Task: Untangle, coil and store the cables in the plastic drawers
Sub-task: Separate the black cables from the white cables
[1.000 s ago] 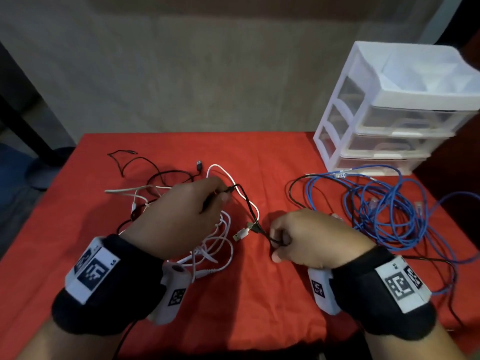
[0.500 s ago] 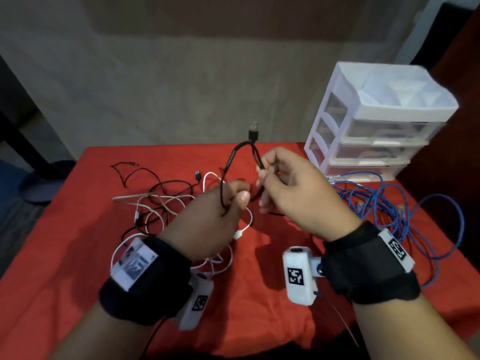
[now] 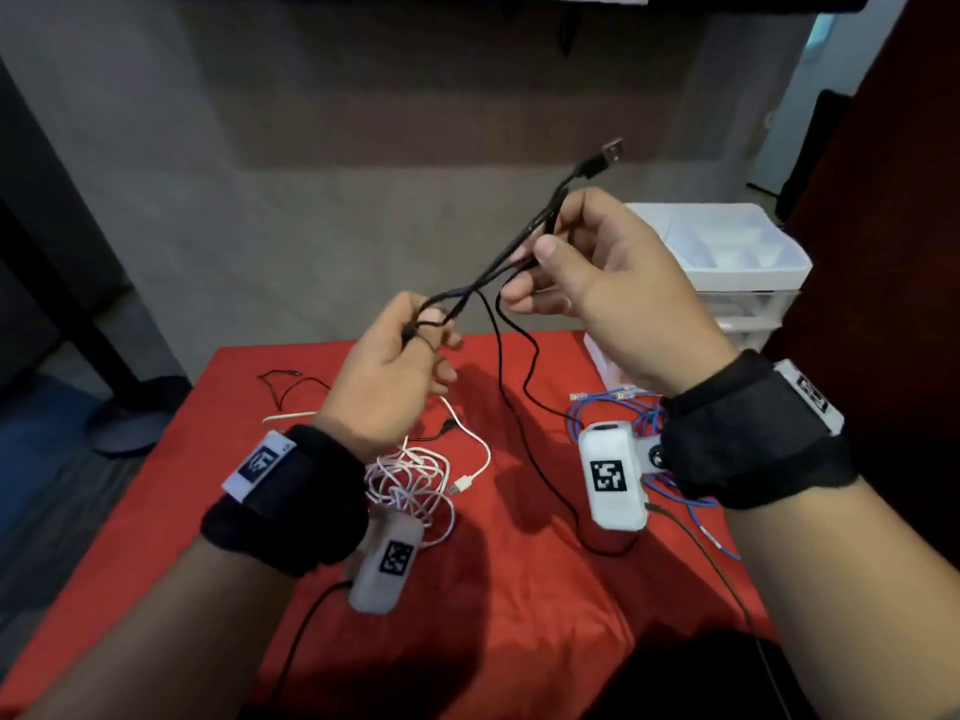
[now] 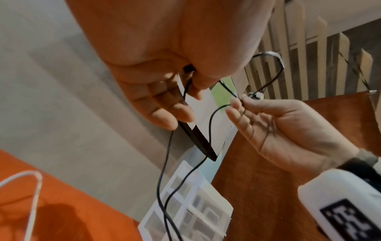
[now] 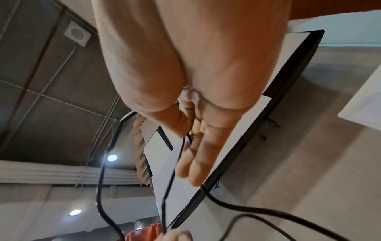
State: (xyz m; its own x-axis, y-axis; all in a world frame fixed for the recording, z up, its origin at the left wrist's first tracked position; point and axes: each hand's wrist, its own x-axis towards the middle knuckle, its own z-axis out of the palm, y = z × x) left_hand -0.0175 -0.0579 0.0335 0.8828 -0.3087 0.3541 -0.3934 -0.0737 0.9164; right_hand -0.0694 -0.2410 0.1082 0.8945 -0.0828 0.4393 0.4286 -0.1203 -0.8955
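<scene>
**Black cable held up between both hands**

Black cable (image 3: 498, 267) runs taut above the red table (image 3: 519, 615), doubled into several strands. The left hand (image 3: 395, 371) pinches one end between thumb and forefinger, its other fingers loosely curled. The right hand (image 3: 613, 298), raised higher, pinches the strands near the USB plug (image 3: 605, 157), which sticks up past the fingertips; its lower fingers stay half-open. Loose lengths hang to the cloth. The white cable (image 3: 415, 480) tangle lies under the left wrist. The right arm partly hides the blue cable (image 3: 597, 413) and the plastic drawers (image 3: 727, 252).
</scene>
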